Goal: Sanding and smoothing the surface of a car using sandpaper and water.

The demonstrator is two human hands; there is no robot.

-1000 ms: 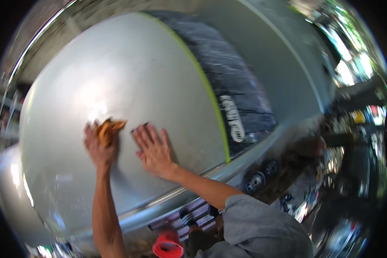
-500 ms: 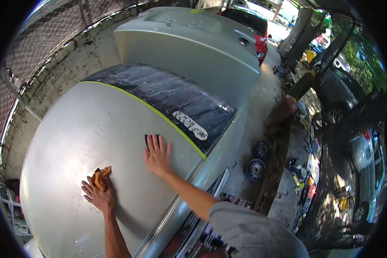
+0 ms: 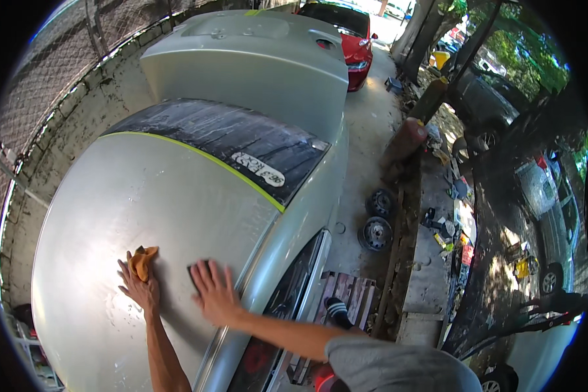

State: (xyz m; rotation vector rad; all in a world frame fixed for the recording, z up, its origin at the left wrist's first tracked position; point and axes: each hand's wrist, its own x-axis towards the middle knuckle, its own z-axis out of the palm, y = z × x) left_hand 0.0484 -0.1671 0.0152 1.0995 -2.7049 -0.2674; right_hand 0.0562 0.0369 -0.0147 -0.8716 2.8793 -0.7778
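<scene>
The orange-brown cloth (image 3: 142, 262) sits bunched on the silver car roof (image 3: 170, 202), caught at the thumb side of the left hand (image 3: 137, 287), whose other fingers spread over the metal beside some wet-looking streaks. The right hand (image 3: 215, 294) lies flat nearby, fingers straight and unclenched over a dark piece (image 3: 192, 277) — its edge peeks out beside them, the rest is hidden. Past the hands, a yellow-green strip (image 3: 202, 155) borders the dark rear window (image 3: 189, 124), which bears a white oval sticker (image 3: 258, 168); beyond it rises the trunk lid (image 3: 242, 59). The right forearm and grey sleeve (image 3: 398, 366) cross the roof's edge and block part of the car's side. Below, a foot in a striped sandal (image 3: 338, 310) rests on a slatted stand (image 3: 353, 294), with a red object only partly visible near the sleeve. Two bare wheels (image 3: 375, 234) lie on the ground alongside — near them, a rusty cylinder (image 3: 405, 140). A red car (image 3: 356, 52) stands farther off, and a rough wall (image 3: 46, 163) runs along the left.
</scene>
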